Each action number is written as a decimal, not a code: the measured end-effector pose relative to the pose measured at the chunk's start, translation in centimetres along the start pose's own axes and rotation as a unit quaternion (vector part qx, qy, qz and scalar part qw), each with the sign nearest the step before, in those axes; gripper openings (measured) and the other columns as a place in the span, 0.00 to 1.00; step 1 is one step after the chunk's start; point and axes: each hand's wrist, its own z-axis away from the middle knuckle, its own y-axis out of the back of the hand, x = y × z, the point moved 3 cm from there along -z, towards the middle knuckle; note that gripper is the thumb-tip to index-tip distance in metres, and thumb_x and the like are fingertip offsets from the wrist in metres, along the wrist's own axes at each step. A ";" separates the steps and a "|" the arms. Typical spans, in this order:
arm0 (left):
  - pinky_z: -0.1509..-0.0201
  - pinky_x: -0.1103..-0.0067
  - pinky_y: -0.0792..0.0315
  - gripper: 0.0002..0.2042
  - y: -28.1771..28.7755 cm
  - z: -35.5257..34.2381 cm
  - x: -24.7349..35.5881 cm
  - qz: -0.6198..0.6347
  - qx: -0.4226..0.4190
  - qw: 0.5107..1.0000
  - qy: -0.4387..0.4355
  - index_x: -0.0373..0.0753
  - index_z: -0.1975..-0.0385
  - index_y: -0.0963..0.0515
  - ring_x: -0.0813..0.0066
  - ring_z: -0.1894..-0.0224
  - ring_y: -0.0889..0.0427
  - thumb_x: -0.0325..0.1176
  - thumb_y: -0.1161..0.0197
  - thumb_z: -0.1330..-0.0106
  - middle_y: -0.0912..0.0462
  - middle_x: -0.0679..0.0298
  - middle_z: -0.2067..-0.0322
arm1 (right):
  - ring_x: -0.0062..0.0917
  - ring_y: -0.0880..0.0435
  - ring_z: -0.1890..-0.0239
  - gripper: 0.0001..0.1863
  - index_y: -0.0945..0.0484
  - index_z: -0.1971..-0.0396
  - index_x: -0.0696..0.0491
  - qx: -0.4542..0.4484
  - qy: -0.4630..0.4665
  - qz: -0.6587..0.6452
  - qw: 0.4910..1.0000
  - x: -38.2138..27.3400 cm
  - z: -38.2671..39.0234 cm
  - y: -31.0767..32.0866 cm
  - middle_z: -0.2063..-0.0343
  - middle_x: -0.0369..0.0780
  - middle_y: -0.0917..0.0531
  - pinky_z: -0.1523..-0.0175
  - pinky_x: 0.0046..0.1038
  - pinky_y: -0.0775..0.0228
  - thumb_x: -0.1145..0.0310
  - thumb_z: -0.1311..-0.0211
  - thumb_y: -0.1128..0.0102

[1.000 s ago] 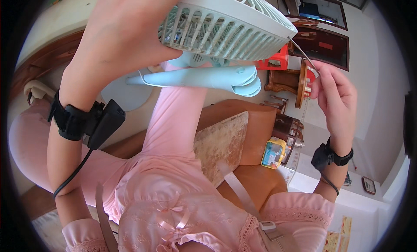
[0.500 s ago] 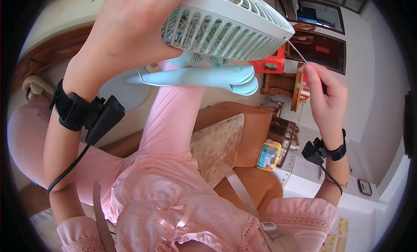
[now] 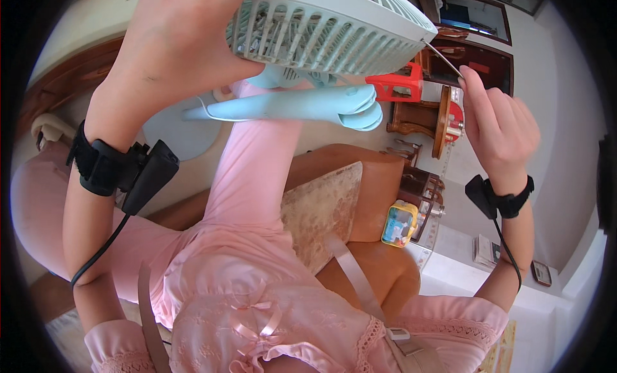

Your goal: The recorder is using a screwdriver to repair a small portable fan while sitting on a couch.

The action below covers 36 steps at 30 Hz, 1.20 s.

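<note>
The pale mint fan (image 3: 334, 42) hangs at the top of the view, its slatted grille housing tilted and partly cut off by the upper edge. My left hand (image 3: 183, 42) grips the housing from its left side, thumb beneath. Below the housing runs the fan's light blue stand (image 3: 289, 107), ending in rounded hinge lobes. On the right, my right hand (image 3: 501, 122) is closed around a thin metal screwdriver (image 3: 443, 57), whose handle is hidden by the fingers. Its slim shaft reaches to the far right corner of the housing, where the tip meets a small hole.
A brown sofa (image 3: 379, 180) with a patterned cushion (image 3: 324, 215) lies beneath. Beyond are a red plastic stool (image 3: 402, 83), a wooden table (image 3: 442, 122) and a yellow-rimmed basket (image 3: 400, 224). Black straps with cabled devices wrap both wrists. Pink-clad legs stretch under the fan.
The fan has shifted slightly left and up with my left hand. My right hand has moved a little right and turned, while the screwdriver tip stays at the housing's corner.
</note>
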 end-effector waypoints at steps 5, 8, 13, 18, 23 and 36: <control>0.56 0.69 0.35 0.28 0.9 -0.4 0.4 0.015 -0.050 0.998 0.020 0.39 0.61 0.29 0.58 0.61 0.27 0.37 0.27 0.67 0.29 0.58 0.65 | 0.21 0.37 0.84 0.11 0.17 0.63 0.51 -0.027 -0.058 0.013 0.998 -1.1 0.2 0.5 0.84 0.34 0.35 0.79 0.19 0.42 0.73 0.49 0.35; 0.55 0.69 0.35 0.28 0.8 -0.1 0.8 0.013 -0.043 0.999 0.021 0.39 0.60 0.29 0.58 0.61 0.28 0.36 0.29 0.67 0.29 0.58 0.65 | 0.17 0.37 0.85 0.11 0.17 0.61 0.52 0.003 -0.278 -0.255 0.926 -2.1 0.9 0.0 0.85 0.35 0.34 0.79 0.18 0.43 0.73 0.45 0.36; 0.55 0.70 0.35 0.27 1.4 -0.6 0.7 0.020 -0.061 0.998 0.008 0.39 0.60 0.29 0.58 0.60 0.28 0.36 0.30 0.66 0.29 0.58 0.65 | 0.07 0.45 0.88 0.18 0.23 0.53 0.60 -0.173 -0.555 -0.711 0.396 -1.2 1.8 -0.8 0.85 0.29 0.30 0.83 0.11 0.54 0.63 0.30 0.56; 0.56 0.70 0.36 0.25 1.8 -0.9 0.9 0.030 -0.079 0.996 0.023 0.40 0.61 0.29 0.59 0.61 0.28 0.36 0.31 0.64 0.29 0.59 0.66 | 0.07 0.49 0.92 0.20 0.25 0.54 0.61 -0.210 -0.498 -0.827 0.155 -2.2 2.3 -1.6 0.86 0.27 0.36 0.87 0.13 0.56 0.61 0.27 0.63; 0.57 0.71 0.36 0.24 2.0 -1.0 0.8 0.030 -0.085 0.996 0.027 0.41 0.63 0.29 0.61 0.61 0.29 0.37 0.31 0.63 0.30 0.60 0.67 | 0.08 0.48 0.90 0.18 0.24 0.65 0.58 -0.230 -0.467 -0.821 0.233 -1.2 2.4 -2.1 0.87 0.26 0.37 0.84 0.13 0.56 0.61 0.28 0.60; 0.59 0.71 0.36 0.25 1.7 -0.5 0.5 0.037 -0.016 0.999 0.024 0.41 0.64 0.29 0.61 0.62 0.28 0.41 0.29 0.64 0.30 0.60 0.67 | 0.23 0.24 0.82 0.07 0.23 0.60 0.55 -0.162 -0.265 -0.208 0.927 -2.1 0.5 -0.2 0.77 0.39 0.20 0.74 0.20 0.31 0.71 0.36 0.46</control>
